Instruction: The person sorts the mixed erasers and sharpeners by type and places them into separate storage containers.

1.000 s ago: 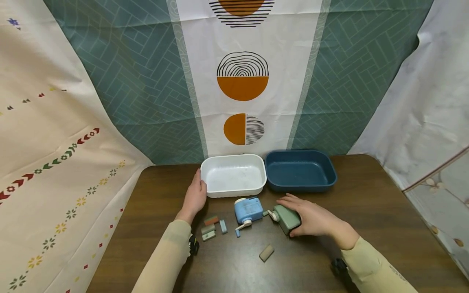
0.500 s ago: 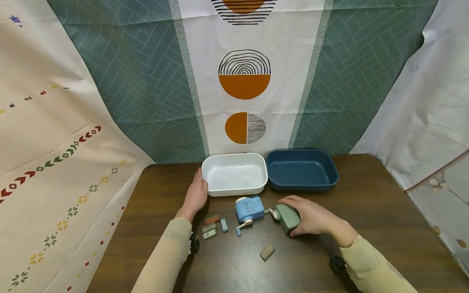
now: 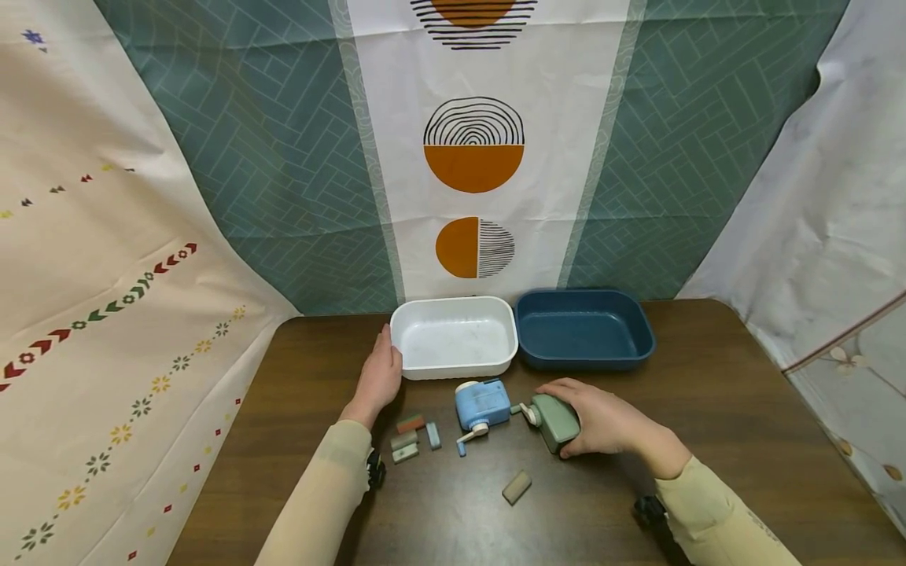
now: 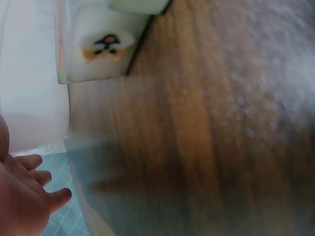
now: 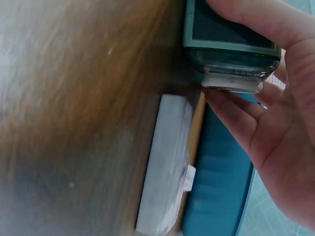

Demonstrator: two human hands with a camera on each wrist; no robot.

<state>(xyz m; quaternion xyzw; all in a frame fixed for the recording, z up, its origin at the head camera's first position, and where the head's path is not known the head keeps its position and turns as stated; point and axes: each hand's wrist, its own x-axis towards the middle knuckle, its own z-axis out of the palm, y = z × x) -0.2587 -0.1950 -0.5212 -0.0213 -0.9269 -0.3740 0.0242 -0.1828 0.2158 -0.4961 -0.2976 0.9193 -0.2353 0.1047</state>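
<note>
My right hand [image 3: 602,418] grips a green hand-crank pencil sharpener [image 3: 557,422], thumb on the near side and fingers on the far side. It lies on the table with its crank pointing left. In the right wrist view, the fingers curl round the green sharpener [image 5: 231,54]. My left hand [image 3: 378,377] rests with fairly straight fingers against the left side of a white tub [image 3: 453,373]. A blue crank sharpener [image 3: 483,402] lies between the hands, just in front of the tub. In the left wrist view, the left hand [image 4: 29,191] holds nothing.
A dark blue tub [image 3: 583,364] stands right beside the white one at the table's back. Several small eraser-like blocks, including an orange-brown one [image 3: 410,424] and a light blue one [image 3: 433,435], lie near the left wrist. A tan block [image 3: 517,487] lies nearer the front.
</note>
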